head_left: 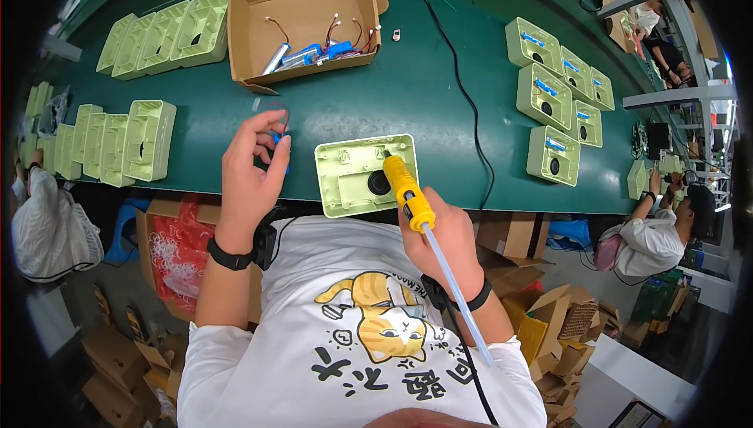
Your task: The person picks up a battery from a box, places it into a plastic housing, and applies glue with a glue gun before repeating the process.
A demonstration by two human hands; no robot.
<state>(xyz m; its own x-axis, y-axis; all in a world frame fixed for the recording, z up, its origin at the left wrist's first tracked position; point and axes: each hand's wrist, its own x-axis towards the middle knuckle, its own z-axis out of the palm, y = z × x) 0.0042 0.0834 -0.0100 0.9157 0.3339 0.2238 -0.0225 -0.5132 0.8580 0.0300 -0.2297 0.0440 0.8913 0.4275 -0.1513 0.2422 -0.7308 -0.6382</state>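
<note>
My right hand (445,241) is wrapped round a yellow hot glue gun (405,189) with a long translucent glue stick trailing out of its back. Its nozzle dips into a light green plastic housing (339,193) that lies open side up at the table's near edge. A round black part (379,183) sits on that housing's floor. Left of the housing, my left hand (255,173) pinches a blue battery (280,139) with thin wires rising from it. Most of this battery is hidden by my fingers.
A cardboard box (306,83) of blue batteries stands behind. Rows of green housings (149,142) line the left; several housings (547,98) with batteries inside stand at right. A black cable (463,83) crosses the green table (408,75). Other people (651,232) work at both sides.
</note>
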